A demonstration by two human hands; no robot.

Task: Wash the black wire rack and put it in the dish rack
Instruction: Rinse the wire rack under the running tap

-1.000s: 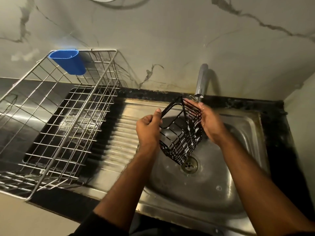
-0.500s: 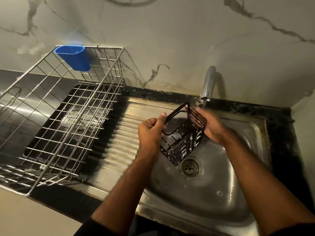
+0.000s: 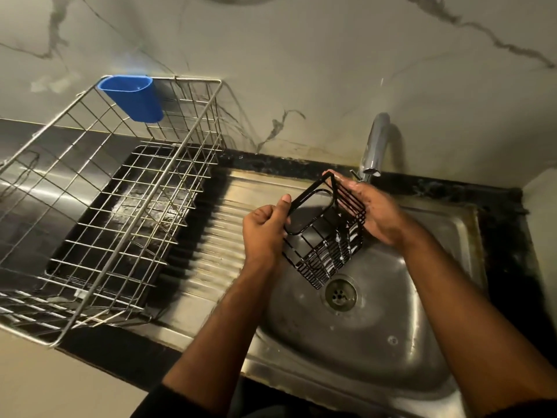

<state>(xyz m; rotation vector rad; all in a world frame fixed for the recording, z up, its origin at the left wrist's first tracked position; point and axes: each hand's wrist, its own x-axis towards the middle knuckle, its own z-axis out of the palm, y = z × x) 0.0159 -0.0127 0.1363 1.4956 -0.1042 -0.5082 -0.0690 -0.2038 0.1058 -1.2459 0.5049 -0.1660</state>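
- The sink (image 3: 407, 342) is a steel basin with a ribbed draining board on its left; the drain (image 3: 341, 294) sits low in the bowl, just below the wire rack's lowest corner.
- The dish rack (image 3: 90, 206) stands on the counter left of the draining board, well apart from the hands. It is an open metal-wire basket with a blue cup (image 3: 132, 98) hung on its back rim. Its wide top looks easy to lower something into.
- The tap (image 3: 373, 143) curves out from the wall just behind the right hand. I cannot tell whether water is running.
- The black wire rack (image 3: 324, 233) is held tilted in the air over the basin, between both hands, touching nothing else. It is a small open basket of thin black bars, with white specks of suds on its lower bars. I judge it light and stiff, unlikely to bend or break, but wet and soapy, so slippery. The thick top rim looks the surest place to grip; the thin side bars would dig into fingers.
- The left hand (image 3: 265, 230) grasps the near rim, fingers curled, thumb up along the frame.
- The right hand (image 3: 373, 212) lies against the far side with fingers fairly straight, pressing rather than clenching.
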